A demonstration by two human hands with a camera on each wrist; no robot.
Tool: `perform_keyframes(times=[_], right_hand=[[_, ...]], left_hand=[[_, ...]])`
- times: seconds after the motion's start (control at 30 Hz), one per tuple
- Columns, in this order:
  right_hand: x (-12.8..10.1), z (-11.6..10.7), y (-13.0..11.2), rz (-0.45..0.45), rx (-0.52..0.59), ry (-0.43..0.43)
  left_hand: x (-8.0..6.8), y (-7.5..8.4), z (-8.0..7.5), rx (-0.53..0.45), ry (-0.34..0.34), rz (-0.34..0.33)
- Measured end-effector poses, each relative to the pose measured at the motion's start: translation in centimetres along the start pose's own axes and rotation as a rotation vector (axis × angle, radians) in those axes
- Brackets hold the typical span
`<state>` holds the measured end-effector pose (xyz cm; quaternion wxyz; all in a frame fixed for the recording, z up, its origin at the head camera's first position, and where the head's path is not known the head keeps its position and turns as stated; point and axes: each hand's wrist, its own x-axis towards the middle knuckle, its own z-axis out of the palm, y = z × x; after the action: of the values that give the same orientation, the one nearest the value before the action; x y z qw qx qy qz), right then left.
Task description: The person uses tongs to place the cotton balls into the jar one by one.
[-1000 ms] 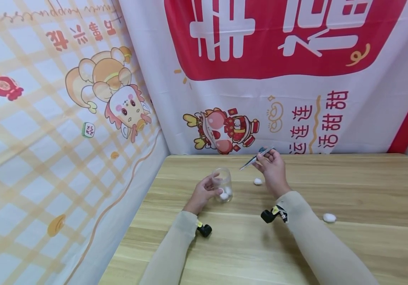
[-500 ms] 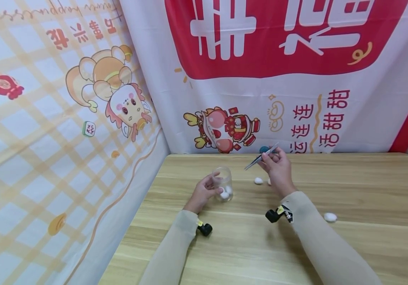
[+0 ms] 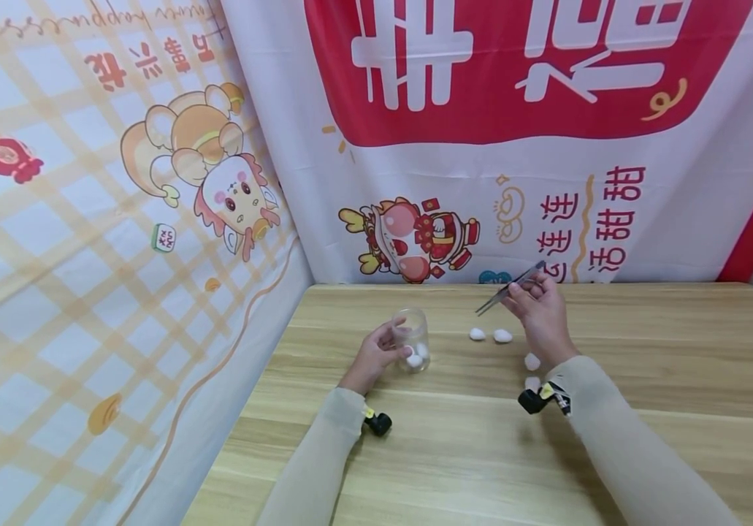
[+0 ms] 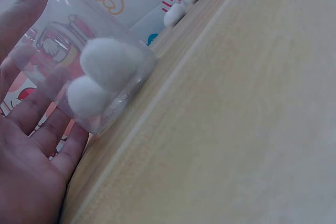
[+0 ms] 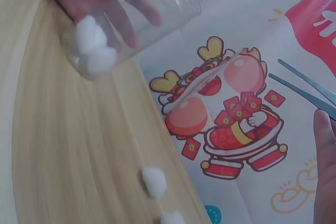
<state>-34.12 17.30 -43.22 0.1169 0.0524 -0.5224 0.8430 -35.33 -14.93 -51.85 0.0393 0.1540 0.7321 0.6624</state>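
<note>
At the left, the left hand (image 3: 376, 356) curls around a clear plastic jar (image 3: 412, 340) that stands on the wooden desk (image 3: 665, 351), thumb and fingers wrapped round its wall. Two cotton balls (image 4: 100, 77) lie at its bottom, touching each other; the left wrist view shows them pressed against the clear wall.

Just to the right of the jar, two loose cotton balls lie side by side on the desk: the nearer one (image 3: 477, 334) and its neighbour (image 3: 502, 336), almost touching. Another ball (image 3: 532, 361) lies close under the right wrist, and one more (image 3: 532, 382) sits partly hidden beside the wrist camera.

Further right, the right hand (image 3: 543, 315) hovers above the desk and pinches metal tweezers (image 3: 509, 289) between thumb and fingers. The tips point left and down toward the pair of balls and hold nothing; in the right wrist view the two blades (image 5: 304, 85) stand slightly apart.

To pick up a ball well, I judge the tips should come down over one ball of the pair with the blades spread enough to straddle it, then close gently on its middle, since cotton compresses and slips if caught only at the edge. The left hand does best holding the jar steady and upright with its mouth unobstructed. The adjoining ball could be nudged away if the tips come in from the side.
</note>
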Motion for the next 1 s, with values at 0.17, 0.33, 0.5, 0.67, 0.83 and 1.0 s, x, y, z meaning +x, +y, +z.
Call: perform_keyframes(times=[0.17, 0.33, 0.5, 0.67, 0.83, 1.0], right_hand=[[-0.1, -1.2, -0.4, -0.006, 0.022, -0.006], [-0.2, -2.4, -0.4, -0.027, 0.007, -0.009], [-0.4, -3.7, -0.5, -0.05, -0.017, -0.032], [-0.6, -4.7, -0.6, -0.048, -0.011, -0.02], [-0.9, -5.3, -0.9, -0.025, -0.047, -0.008], [-1.2, -5.9, -1.2, -0.002, -0.106, -0.014]], left_hand=[[-0.1, 0.1, 0.0, 0.008, 0.007, 0.0], [-0.1, 0.0, 0.0, 0.0, 0.004, -0.011], [0.0, 0.0, 0.0, -0.013, -0.005, -0.015], [0.2, 0.1, -0.2, -0.016, -0.029, -0.031], [0.3, 0.1, -0.4, -0.014, -0.049, -0.038], [0.1, 0.2, -0.2, -0.02, -0.029, -0.028]])
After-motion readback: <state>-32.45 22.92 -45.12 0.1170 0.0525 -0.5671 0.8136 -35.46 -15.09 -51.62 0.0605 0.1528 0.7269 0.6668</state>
